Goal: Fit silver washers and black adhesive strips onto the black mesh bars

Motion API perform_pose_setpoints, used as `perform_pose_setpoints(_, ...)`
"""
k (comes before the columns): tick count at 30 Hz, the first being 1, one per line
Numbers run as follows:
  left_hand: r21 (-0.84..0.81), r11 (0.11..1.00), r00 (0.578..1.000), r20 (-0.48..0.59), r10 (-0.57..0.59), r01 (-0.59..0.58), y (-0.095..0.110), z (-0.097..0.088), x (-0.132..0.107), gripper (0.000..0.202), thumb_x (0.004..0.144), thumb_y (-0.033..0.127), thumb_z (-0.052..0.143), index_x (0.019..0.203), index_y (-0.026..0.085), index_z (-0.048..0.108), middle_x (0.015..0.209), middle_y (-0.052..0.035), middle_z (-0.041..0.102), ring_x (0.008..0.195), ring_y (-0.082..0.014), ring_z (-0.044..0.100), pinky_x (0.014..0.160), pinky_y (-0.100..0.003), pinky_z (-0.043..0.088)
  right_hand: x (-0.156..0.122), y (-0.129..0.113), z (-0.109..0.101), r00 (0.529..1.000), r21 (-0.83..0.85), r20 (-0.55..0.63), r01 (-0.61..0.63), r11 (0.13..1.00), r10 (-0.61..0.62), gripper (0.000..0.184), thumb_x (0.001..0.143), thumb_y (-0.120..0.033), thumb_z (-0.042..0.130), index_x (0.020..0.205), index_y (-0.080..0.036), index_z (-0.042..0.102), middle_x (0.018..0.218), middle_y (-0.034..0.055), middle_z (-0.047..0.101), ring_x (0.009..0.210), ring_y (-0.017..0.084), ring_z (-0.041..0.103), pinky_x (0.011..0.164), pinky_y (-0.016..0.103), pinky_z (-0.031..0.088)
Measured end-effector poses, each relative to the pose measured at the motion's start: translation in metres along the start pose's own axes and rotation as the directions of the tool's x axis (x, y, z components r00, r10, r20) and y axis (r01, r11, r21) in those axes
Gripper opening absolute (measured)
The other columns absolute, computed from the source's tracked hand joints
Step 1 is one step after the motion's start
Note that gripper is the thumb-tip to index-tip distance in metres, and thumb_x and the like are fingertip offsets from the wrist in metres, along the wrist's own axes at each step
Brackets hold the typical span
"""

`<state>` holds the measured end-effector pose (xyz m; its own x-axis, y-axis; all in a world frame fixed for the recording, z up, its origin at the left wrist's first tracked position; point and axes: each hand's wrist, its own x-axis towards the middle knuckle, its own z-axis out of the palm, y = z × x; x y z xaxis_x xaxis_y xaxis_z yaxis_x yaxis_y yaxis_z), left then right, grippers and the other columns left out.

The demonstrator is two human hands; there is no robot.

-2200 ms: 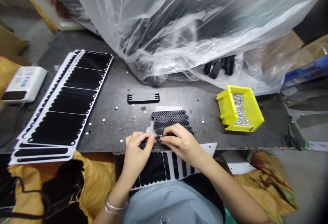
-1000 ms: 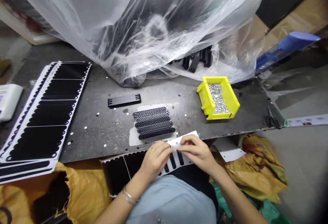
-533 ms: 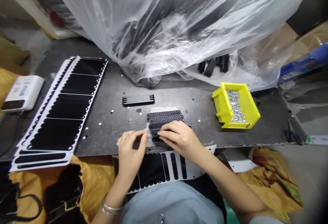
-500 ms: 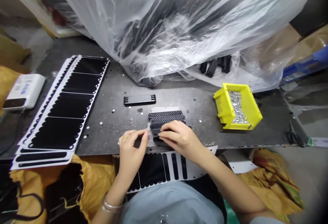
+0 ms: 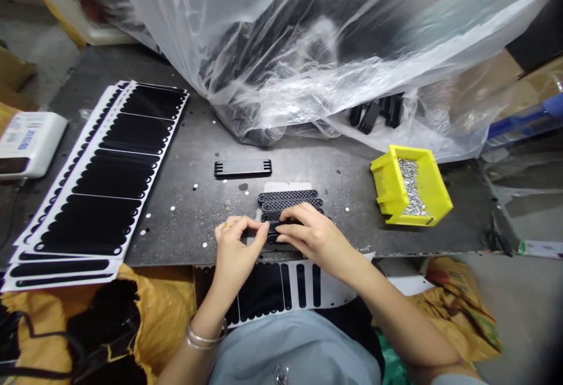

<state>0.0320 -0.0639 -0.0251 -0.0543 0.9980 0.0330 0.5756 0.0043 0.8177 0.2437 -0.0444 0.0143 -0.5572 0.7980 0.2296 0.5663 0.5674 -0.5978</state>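
Note:
Several black textured strips [image 5: 288, 196] with rounded ends lie side by side on a white sheet [image 5: 281, 186] near the table's front edge. At the nearer strips, my left hand [image 5: 240, 244] pinches the left end of a flat black strip [image 5: 273, 227] between thumb and forefinger. From the right, my right hand [image 5: 312, 235] grips the same strip with thumb and fingers and covers most of it. Just below it a further black strip [image 5: 273, 238] shows in part. Farther back lies a black slotted bar [image 5: 243, 168], apart from both hands.
At right stands a yellow bin [image 5: 396, 197] of small shiny metal pieces [image 5: 412, 188]. Sheets of black stickers [image 5: 108, 168] lie at left beside a white device [image 5: 33, 144]. Clear plastic [image 5: 281, 80] hangs across the back. A sticker sheet [image 5: 264, 291] lies below the table edge.
My left hand has moved right to the strips, its fingertips now close to my right hand's. A flat black strip now shows between them. The view has shifted slightly.

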Motion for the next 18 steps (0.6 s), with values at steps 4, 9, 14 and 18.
perform_pose_setpoints(4, -0.008, 1.0, 1.0, 0.005, -0.001, 0.001, -0.003, 0.001, 0.001, 0.025, 0.09, 0.039, 0.068, 0.07, 0.024, 0.067, 0.076, 0.0026, 0.071, 0.084, -0.0207, 0.064, 0.101, -0.044, 0.034, -0.023, 0.015, -0.025, 0.972, 0.112, -0.029, -0.228, 0.967, 0.233, 0.017, 0.101, -0.026, 0.063, 0.11, -0.02, 0.076, 0.102, 0.0074, 0.07, 0.089, 0.018, 0.066, 0.08, 0.033, 0.057)
perform_pose_setpoints(9, -0.008, 1.0, 1.0, 0.002, -0.004, 0.004, -0.006, 0.0, 0.002, 0.026, 0.088, 0.039, 0.07, 0.068, 0.023, 0.067, 0.074, 0.0021, 0.07, 0.08, -0.0203, 0.064, 0.098, -0.042, 0.037, -0.039, 0.039, -0.031, 0.956, 0.274, -0.081, -0.25, 0.929, 0.281, 0.012, 0.098, -0.025, 0.067, 0.098, -0.021, 0.078, 0.093, 0.0036, 0.071, 0.076, 0.013, 0.064, 0.066, 0.027, 0.052)
perform_pose_setpoints(14, 0.011, 1.0, 1.0, 0.019, -0.009, 0.008, -0.005, -0.001, 0.004, 0.026, 0.087, 0.04, 0.07, 0.066, 0.024, 0.066, 0.072, 0.0017, 0.069, 0.078, -0.0199, 0.063, 0.092, -0.039, 0.041, -0.04, 0.044, -0.025, 0.967, 0.316, -0.085, -0.203, 0.927, 0.241, 0.013, 0.098, -0.027, 0.066, 0.096, -0.02, 0.078, 0.089, 0.0036, 0.071, 0.078, 0.014, 0.066, 0.067, 0.028, 0.054)
perform_pose_setpoints(18, 0.009, 1.0, 0.999, 0.034, -0.013, 0.013, -0.005, -0.002, 0.009, 0.027, 0.087, 0.04, 0.07, 0.066, 0.024, 0.066, 0.071, 0.0012, 0.069, 0.076, -0.0198, 0.063, 0.085, -0.037, 0.044, -0.041, 0.044, -0.023, 0.972, 0.267, -0.129, -0.157, 0.951, 0.197, 0.012, 0.098, -0.027, 0.066, 0.098, -0.022, 0.077, 0.091, 0.0036, 0.069, 0.079, 0.014, 0.066, 0.069, 0.028, 0.056)
